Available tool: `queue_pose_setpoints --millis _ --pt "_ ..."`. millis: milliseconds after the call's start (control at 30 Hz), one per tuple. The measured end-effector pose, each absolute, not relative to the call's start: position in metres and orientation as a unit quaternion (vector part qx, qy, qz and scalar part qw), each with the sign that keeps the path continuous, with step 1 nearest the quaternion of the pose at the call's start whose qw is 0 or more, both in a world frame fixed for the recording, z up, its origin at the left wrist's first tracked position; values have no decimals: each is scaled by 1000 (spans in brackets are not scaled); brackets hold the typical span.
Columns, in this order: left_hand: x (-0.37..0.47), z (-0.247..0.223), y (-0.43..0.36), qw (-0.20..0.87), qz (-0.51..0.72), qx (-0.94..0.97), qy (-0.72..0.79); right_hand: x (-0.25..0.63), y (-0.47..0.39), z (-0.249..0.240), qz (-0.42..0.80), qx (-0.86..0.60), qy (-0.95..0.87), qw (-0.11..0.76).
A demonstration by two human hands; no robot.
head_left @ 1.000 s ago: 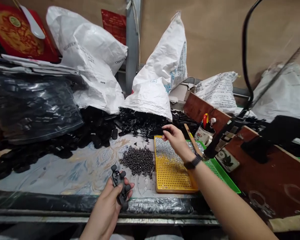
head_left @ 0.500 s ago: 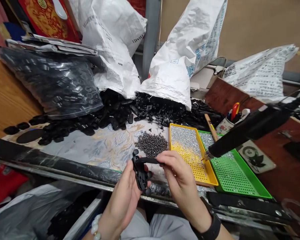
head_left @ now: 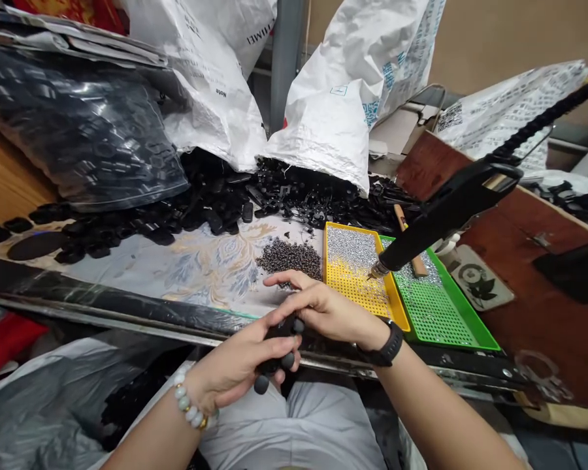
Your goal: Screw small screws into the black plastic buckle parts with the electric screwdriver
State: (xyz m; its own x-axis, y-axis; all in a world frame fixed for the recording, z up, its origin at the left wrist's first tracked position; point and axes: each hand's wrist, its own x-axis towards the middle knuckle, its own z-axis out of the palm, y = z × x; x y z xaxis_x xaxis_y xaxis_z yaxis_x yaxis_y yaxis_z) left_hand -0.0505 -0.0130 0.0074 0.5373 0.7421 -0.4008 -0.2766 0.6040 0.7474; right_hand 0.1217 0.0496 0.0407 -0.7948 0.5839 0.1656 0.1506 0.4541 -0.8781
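Observation:
My left hand (head_left: 247, 362) is closed around a black plastic part (head_left: 279, 349) with several round knobs on it, above my lap. Over the top of this part lies my right hand (head_left: 323, 307), its fingers stretched out to the left. They touch the part's upper end, and my right thumb is mostly hidden. Just beyond my hands is a heap of small dark screws (head_left: 289, 258) on the table. A black electric screwdriver (head_left: 421, 225) hangs at a slant to the right, its tip over a yellow tray (head_left: 404, 320) that holds small silvery pieces.
A green tray (head_left: 470, 326) with a wooden-handled tool (head_left: 418, 264) stands beside the yellow one. Black plastic parts (head_left: 215, 202) are piled along the back, below white sacks (head_left: 323, 124). A clear bag of black parts (head_left: 108, 130) sits at left. A reddish-brown board (head_left: 534, 294) borders the right.
Both hands came closer together and the part turned in my left hand. My right fingers went from pinching its long strip to lying stretched over it. The view shifted, too.

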Motion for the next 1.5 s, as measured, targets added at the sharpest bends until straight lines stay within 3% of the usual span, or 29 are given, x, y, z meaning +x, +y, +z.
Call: queue_pose_setpoints --millis 233,533,733,900,1000,1167,1300,1400,1500 --pt "-45 10 -11 755 392 325 413 119 35 28 361 -352 -754 421" --pt "-42 2 -14 628 425 431 488 119 26 16 418 -439 -667 432" --pt "-44 3 -18 610 422 452 496 112 22 17 489 -437 -630 416" --pt "-43 8 -20 570 452 451 518 110 23 27 599 -365 -627 339" --pt "-44 9 -19 559 445 475 513 110 23 31 512 -359 -702 340" --pt "-51 8 -13 503 562 370 543 110 14 29 181 -344 -811 438" --pt "-53 15 -8 702 529 162 447 107 5 27 -36 -287 -857 427" --pt "-53 19 -5 735 538 115 396 106 -1 23 -89 -242 -884 391" --pt "-53 20 -3 700 587 121 388 106 -6 13 -16 -299 -857 418"
